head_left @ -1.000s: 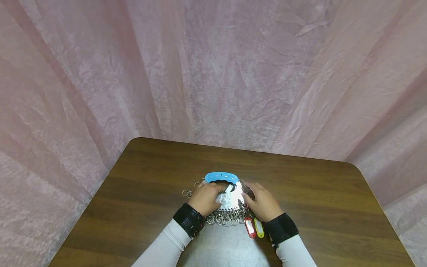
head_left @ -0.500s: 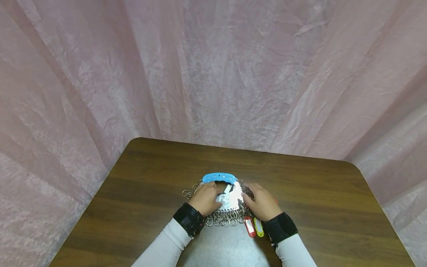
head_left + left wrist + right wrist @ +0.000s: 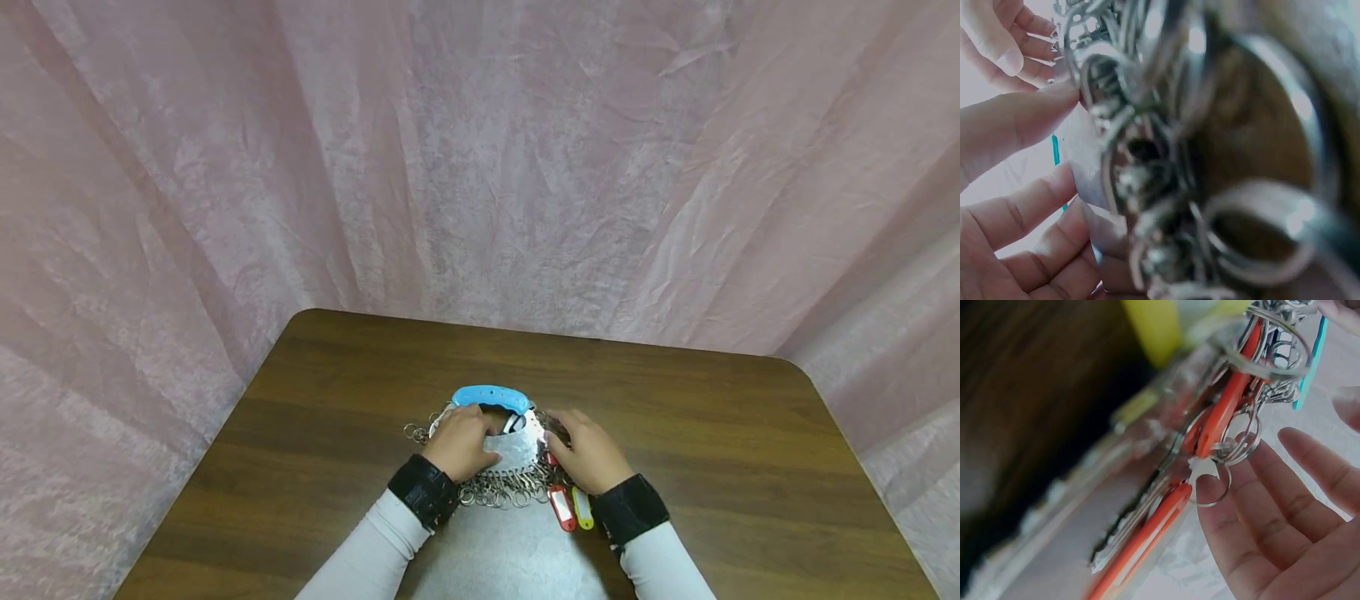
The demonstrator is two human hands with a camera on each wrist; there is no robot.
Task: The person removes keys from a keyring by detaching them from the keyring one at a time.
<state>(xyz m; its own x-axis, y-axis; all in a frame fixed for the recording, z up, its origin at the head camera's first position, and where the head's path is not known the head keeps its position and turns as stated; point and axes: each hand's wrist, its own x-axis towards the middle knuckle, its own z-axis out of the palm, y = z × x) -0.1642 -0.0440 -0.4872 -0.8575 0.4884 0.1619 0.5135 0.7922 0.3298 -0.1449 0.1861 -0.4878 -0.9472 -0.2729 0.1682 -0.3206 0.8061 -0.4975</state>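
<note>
Plate (image 3: 517, 451) shifted leftward, left grip (image 3: 459, 444) holding it; only right wrist view shows keys (image 3: 1125, 528)

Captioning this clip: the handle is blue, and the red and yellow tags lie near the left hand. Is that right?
Not quite: the head view shows the red tag and yellow tag near the right hand. The rest stands: the handle is blue.

Probable yellow tag (image 3: 1155, 328), blurred and cropped atop the right wrist view.
</note>
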